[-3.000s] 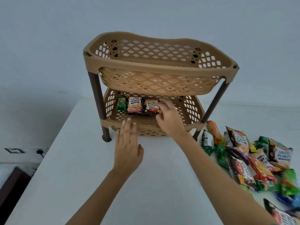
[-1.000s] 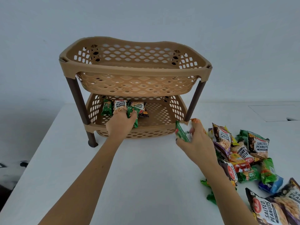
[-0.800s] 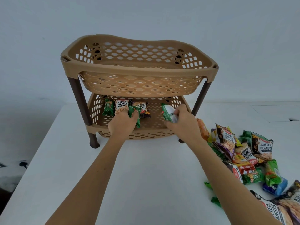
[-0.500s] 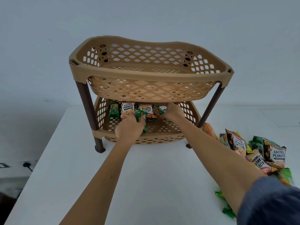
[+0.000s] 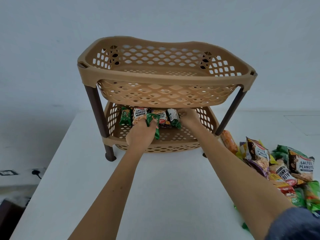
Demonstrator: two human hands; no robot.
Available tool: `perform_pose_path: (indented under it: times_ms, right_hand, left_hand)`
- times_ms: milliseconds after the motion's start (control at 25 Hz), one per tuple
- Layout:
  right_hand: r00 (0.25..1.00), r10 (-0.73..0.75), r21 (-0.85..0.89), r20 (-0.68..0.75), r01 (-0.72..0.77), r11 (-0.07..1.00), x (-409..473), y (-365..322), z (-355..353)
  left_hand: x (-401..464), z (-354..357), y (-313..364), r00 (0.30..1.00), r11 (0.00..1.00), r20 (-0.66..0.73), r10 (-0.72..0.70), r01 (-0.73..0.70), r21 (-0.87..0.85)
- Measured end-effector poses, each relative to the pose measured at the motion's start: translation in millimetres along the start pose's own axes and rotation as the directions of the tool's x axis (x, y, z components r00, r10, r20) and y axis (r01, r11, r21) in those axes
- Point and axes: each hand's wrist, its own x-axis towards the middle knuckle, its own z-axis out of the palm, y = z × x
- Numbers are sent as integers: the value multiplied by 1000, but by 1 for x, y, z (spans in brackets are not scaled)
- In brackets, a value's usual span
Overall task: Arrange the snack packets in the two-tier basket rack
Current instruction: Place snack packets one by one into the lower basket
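The tan two-tier basket rack (image 5: 166,81) stands on a white table; its top tier holds nothing. A row of packets stands along the back of the lower tier (image 5: 174,146): a green packet (image 5: 125,117), a salted peanuts packet (image 5: 139,113) and a dark peanuts packet (image 5: 162,119). My left hand (image 5: 140,135) reaches into the lower tier and grips another green packet (image 5: 153,123) in front of the row. My right hand (image 5: 189,117) is deeper inside, fingers curled on a green-and-white packet (image 5: 173,116) standing at the row's right end.
A heap of loose snack packets (image 5: 280,168) lies on the table at the right, with an orange packet (image 5: 229,141) nearest the rack's right leg. The table's left edge drops off to a floor with a wall socket (image 5: 7,172). A plain wall rises behind.
My right hand picked a green-and-white packet from the heap and carried it left into the lower tier, standing it at the row's right end. My left hand stayed, holding its green packet.
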Motion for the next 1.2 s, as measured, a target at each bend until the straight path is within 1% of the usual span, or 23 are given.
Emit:
perform_pose_path:
  times_ms: [40,80,120,160,200,240,280,320,360,440,480,560,600,640,680,720,760,800,840,960,1080,1160,1200]
  right_hand:
    - [1000,0,88,-17,2,996,-10,-3,-1]
    - [1000,19,234,22,-24,972,-21,-7,-1]
    - [992,40,375,123,-84,923,-35,-14,-2]
    - [968,37,454,248,-150,878,-47,-21,-2]
    - [931,21,475,364,-205,856,-57,-27,-2]
    - [896,6,478,445,-243,844,-64,-32,-1]
    - [872,-7,489,489,-268,830,-70,-37,2]
    - [868,-8,497,496,-276,823,-71,-39,4]
    - [874,3,500,486,-281,819,-73,-41,7]
    - [909,45,505,415,-271,820,-69,-40,10]
    - [934,68,518,352,-254,817,-64,-36,9]
    - [984,107,524,139,-165,835,-47,-24,3]
    - [994,112,465,-10,-95,880,-35,-16,-3]
    - [983,108,348,-149,-50,936,-23,-8,-10]
    - [965,109,207,-238,-59,977,-11,1,-15]
    - [954,123,81,-273,-104,991,0,8,-19]
    - [953,144,-21,-268,-155,988,10,14,-20]
    - [957,163,-82,-239,-188,979,19,19,-18]
    - [961,190,-87,-199,-210,974,27,23,-16]
    - [958,276,113,-82,-266,957,44,28,-7]
    - [953,303,184,10,-299,936,51,28,-3]
    - [954,301,135,17,-300,944,49,29,-5]
    - [960,279,48,0,-279,959,46,29,-7]
  left_hand:
    - [-1,-1,1,1000,1000,3,-8,9,-27]
    - [-1,-1,1,1000,998,5,-17,18,-66]
    - [-2,-2,2,1000,993,2,-25,25,-114]
    - [-3,-1,2,1000,986,-7,-28,26,-164]
    - [-4,-1,3,1000,979,-22,-20,15,-204]
    - [-5,0,2,999,973,-38,-3,-6,-231]
    - [-6,0,2,999,969,-48,22,-34,-244]
    - [-7,0,2,997,965,-48,53,-63,-253]
    - [-8,-1,3,996,960,-32,88,-93,-263]
    - [-12,-3,7,984,950,25,177,-164,-266]
    - [-17,-3,7,971,952,39,237,-224,-206]
    - [-30,3,-1,927,925,-22,375,-373,73]
    - [-39,7,-8,899,890,-75,431,-410,202]
    - [-48,12,-15,873,858,-115,474,-428,285]
    - [-56,17,-24,851,832,-139,507,-441,336]
    - [-63,21,-32,833,809,-146,534,-453,376]
    - [-67,25,-40,816,779,-140,561,-463,423]
    - [-69,29,-47,802,747,-127,583,-469,470]
    - [-69,33,-52,790,720,-119,601,-472,509]
    - [-66,39,-57,780,695,-121,614,-462,551]
    - [-64,42,-57,784,698,-129,607,-449,558]
    - [-65,42,-56,788,704,-134,600,-442,556]
    - [-66,42,-55,790,705,-132,599,-441,556]
